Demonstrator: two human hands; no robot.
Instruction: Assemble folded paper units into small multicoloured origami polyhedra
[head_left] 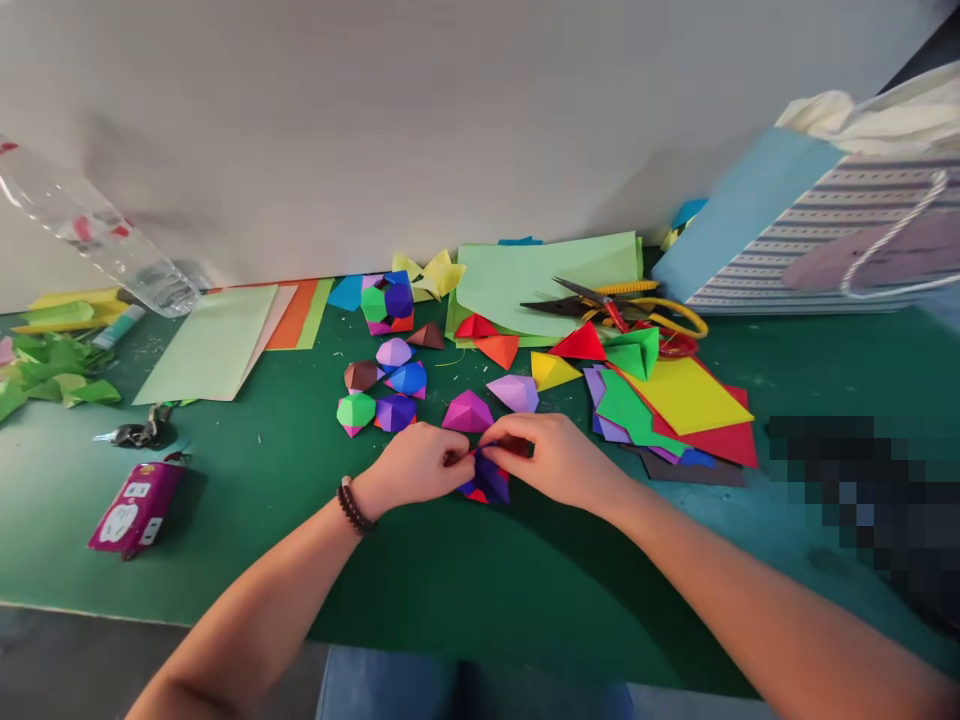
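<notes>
Between my two hands is a folded paper piece [491,484], dark blue and purple with some red. My left hand [420,463] pinches its left side, a dark beaded bracelet [353,506] on the wrist. At its upper right, my right hand [551,458] pinches the paper with thumb and fingers, which hide part of it. A magenta folded paper piece [468,412] lies just beyond the fingertips, with a lilac one [514,392] to its right. On the left sit a green folded piece [355,411], a dark blue one [395,412] and a brown one [362,376].
Scissors [592,300] lie on pale green sheets [551,270] at the back. A stack of coloured paper [690,395] is at right, before a striped gift bag [832,220]. On the left are a plastic bottle [105,235], pale sheets [206,345] and a purple packet [139,508].
</notes>
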